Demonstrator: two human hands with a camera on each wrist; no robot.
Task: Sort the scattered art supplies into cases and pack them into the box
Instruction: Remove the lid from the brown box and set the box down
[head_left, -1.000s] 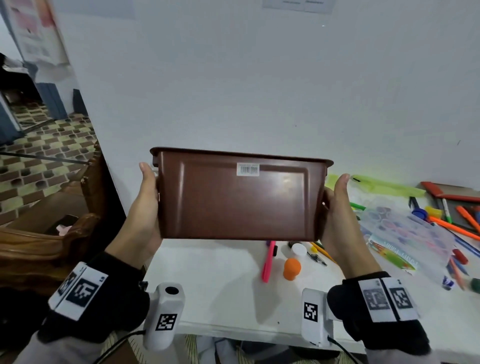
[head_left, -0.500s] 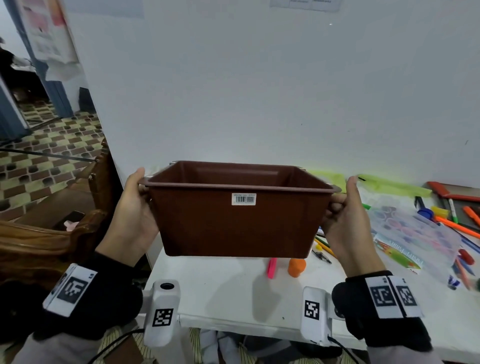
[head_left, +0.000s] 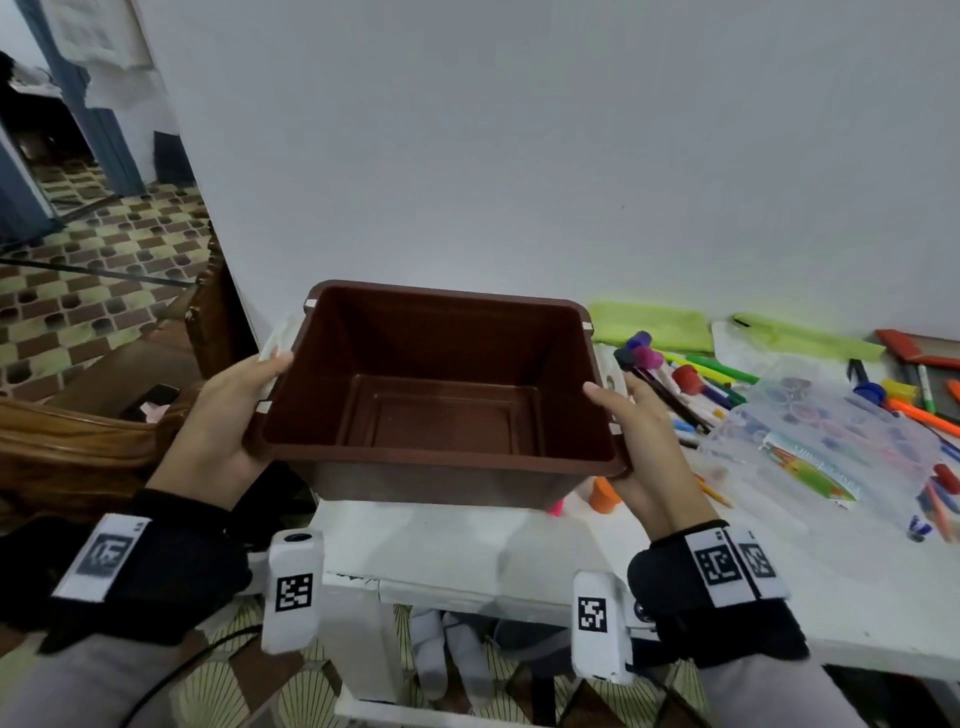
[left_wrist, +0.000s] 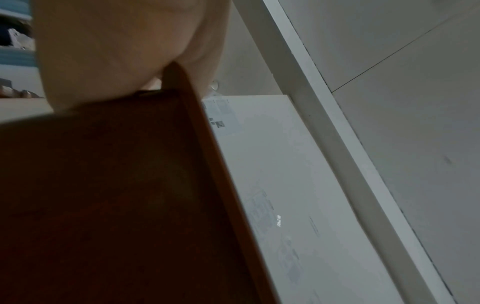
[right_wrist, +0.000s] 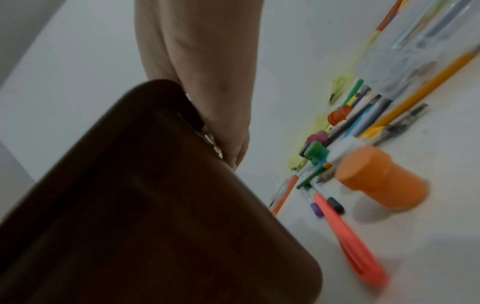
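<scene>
Item: brown box, empty, opening tilted toward us, held in the air above the near left end of the white table. We grip it at both short sides: left hand with thumb over the rim, right hand likewise, fingers wrapped beneath the lip. Loose on the table to the right: markers, an orange pot, a clear plastic case, green pouches.
</scene>
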